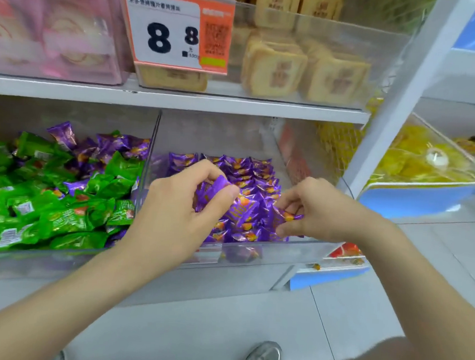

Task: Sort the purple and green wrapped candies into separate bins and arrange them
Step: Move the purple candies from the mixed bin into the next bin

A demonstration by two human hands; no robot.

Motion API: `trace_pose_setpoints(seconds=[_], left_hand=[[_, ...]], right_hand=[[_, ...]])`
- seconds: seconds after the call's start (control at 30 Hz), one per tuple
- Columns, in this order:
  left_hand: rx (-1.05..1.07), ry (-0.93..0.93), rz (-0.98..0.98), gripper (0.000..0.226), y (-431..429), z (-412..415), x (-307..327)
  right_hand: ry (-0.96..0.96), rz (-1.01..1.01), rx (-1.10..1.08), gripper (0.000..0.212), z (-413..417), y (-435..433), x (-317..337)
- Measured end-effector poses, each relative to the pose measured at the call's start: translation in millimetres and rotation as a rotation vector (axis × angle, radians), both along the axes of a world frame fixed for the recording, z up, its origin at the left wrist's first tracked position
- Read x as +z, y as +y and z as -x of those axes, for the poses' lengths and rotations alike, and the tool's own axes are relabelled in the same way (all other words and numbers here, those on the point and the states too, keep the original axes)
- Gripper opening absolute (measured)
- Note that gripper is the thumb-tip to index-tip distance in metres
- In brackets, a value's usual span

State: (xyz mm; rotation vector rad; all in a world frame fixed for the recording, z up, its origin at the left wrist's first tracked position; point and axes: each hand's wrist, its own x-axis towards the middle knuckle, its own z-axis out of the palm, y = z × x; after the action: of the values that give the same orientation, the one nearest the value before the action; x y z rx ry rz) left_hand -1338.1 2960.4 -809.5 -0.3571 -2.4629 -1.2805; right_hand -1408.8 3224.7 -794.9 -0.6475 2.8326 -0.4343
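Left bin, mostly green candies with some purple mixed in, sat left of the fingers. Right bin held purple candies under the fingers. Left hand pinched one purple candy; right hand pinched a second purple candy.

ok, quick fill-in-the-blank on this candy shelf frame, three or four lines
The left hand pinches a ____ wrapped candy over the right clear plastic bin.
Green wrapped candies lie only in the ____ clear plastic bin.
The right hand pinches a purple wrapped candy in the ____ bin.
The orange-and-white price tag hangs ____ both bins.
Missing: purple; left; right; above.
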Motion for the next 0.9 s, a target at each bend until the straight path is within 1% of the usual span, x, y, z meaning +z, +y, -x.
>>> trace_pose_setpoints(seconds=[0.07,0.1,0.17,0.2,0.3,0.4,0.47,0.6,0.73,0.9], left_hand=[[0.020,-0.048,-0.004,0.022,2,4,-6],[0.020,-0.074,-0.012,0.022,4,5,-9],[0.012,-0.122,-0.039,0.022,6,8,-15],[0.009,-0.136,-0.048,0.022,7,9,-17],[0.008,-0.150,-0.053,0.024,9,11,-20],[0.008,-0.163,-0.053,0.026,10,12,-21],[0.004,-0.162,-0.046,0.027,11,11,-21],[0.007,-0.142,-0.024,0.026,12,9,-20],[0.011,-0.135,-0.009,0.026,13,8,-19],[-0.003,-0.154,-0.021,0.028,12,8,-19]], right_hand=[[0.005,-0.023,0.048,0.026,3,3,-6],[0.000,-0.020,0.061,0.029,5,5,-8],[-0.002,-0.033,0.076,0.043,7,8,-10],[0.006,-0.038,0.084,0.045,7,9,-10],[0.003,-0.061,0.063,0.036,8,10,-14],[-0.050,-0.065,0.061,0.023,10,10,-17],[-0.075,-0.084,0.069,0.019,10,11,-18],[-0.140,-0.107,0.065,0.020,13,13,-17],[-0.224,-0.132,0.036,0.027,14,9,-15],[-0.180,-0.156,0.003,0.019,13,3,-13]])
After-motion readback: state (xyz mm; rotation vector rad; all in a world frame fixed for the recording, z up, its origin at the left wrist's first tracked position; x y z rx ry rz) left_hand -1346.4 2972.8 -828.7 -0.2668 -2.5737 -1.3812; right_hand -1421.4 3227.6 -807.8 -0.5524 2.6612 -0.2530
